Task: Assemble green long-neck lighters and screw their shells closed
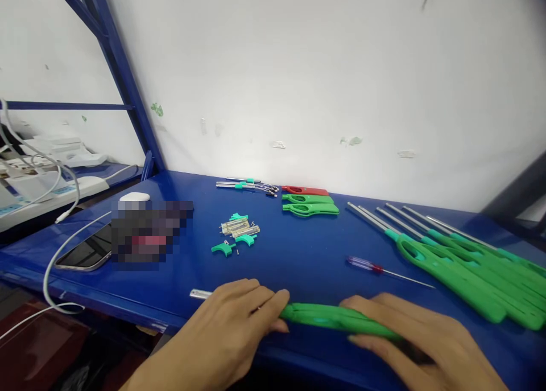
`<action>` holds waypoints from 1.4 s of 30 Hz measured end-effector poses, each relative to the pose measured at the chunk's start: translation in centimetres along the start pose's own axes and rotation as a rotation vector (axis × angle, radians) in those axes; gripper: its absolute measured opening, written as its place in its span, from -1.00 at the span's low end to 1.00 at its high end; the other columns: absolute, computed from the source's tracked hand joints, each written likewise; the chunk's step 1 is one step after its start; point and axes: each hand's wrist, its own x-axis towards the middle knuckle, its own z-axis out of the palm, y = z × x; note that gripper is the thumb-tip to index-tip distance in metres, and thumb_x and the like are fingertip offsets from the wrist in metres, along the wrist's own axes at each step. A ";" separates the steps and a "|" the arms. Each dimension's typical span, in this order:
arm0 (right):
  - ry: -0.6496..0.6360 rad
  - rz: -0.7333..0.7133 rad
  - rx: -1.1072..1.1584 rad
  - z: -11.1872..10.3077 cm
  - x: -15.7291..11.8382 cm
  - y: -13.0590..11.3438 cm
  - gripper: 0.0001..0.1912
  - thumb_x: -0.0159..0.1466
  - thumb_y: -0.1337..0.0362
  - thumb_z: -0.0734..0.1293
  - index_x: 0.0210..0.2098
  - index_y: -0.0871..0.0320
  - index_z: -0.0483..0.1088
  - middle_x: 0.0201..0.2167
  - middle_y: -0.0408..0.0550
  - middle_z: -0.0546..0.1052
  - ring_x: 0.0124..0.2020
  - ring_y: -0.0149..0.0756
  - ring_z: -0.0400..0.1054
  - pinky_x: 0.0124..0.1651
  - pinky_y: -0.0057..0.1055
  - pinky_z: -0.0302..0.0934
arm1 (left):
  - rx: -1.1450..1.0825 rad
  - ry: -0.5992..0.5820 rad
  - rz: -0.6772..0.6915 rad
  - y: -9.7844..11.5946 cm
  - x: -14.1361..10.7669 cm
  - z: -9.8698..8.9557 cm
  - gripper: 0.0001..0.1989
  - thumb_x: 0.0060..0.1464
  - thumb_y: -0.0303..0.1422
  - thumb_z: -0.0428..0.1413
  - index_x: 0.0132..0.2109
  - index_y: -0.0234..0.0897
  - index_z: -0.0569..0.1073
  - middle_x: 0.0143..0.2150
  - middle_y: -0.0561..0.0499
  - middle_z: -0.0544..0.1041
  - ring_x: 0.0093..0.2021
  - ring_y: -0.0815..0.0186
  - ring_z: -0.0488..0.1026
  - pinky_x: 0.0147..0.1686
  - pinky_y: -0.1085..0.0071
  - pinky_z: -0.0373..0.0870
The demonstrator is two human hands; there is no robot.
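Both my hands hold one green gas lighter [328, 316] low over the front edge of the blue table. My left hand [239, 322] is closed round its neck, and the tip of the metal tube pokes out to the left. At the handle end, my right hand [409, 334] is wrapped round the green body, hiding its far end. Just behind lies a screwdriver [367, 264] with a clear purple and red handle. Several finished-looking green lighters [452, 260] with metal tubes lie in a row to the right.
Teal triggers [224, 248] and clear fuel tanks [239, 229] lie mid-table. Behind them are metal tubes with wires [239, 184], green handle shells [309, 209] and a red shell [305, 190]. A phone [87, 251] and white cable [49, 271] lie left. A blue post [123, 72] stands there.
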 end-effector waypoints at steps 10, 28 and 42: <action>-0.077 0.025 -0.024 -0.7 1.5 0.5 -0.67 0.58 0.03 0.31 0.23 -0.23 0.61 0.06 -0.11 0.72 0.04 -0.20 0.71 0.03 -0.41 0.62 | -0.141 0.052 -0.196 -2.3 -1.3 1.6 -0.66 0.62 -0.36 0.05 0.40 -0.13 0.48 0.05 -0.03 0.62 -0.03 0.27 0.62 -0.02 0.38 0.60; -0.070 -0.121 -0.129 -0.2 2.3 -1.2 -0.66 0.51 -0.06 0.40 0.19 -0.16 0.59 -0.02 -0.15 0.72 -0.05 -0.22 0.71 0.00 -0.41 0.63 | -0.458 -0.090 -0.350 -0.8 -1.0 1.9 -0.55 0.58 -0.41 0.11 0.43 0.19 0.46 0.13 0.08 0.53 0.10 0.31 0.53 0.13 0.45 0.48; 0.026 -0.191 -0.109 2.6 4.6 -5.6 -0.63 0.60 -0.04 0.26 -0.01 0.04 0.58 -0.23 -0.07 0.71 -0.29 -0.19 0.65 -0.23 -0.29 0.49 | -0.508 0.017 -0.400 -1.0 -0.6 1.7 -0.60 0.39 -0.52 0.31 0.19 0.12 0.67 -0.09 0.14 0.52 -0.17 0.41 0.57 -0.14 0.54 0.47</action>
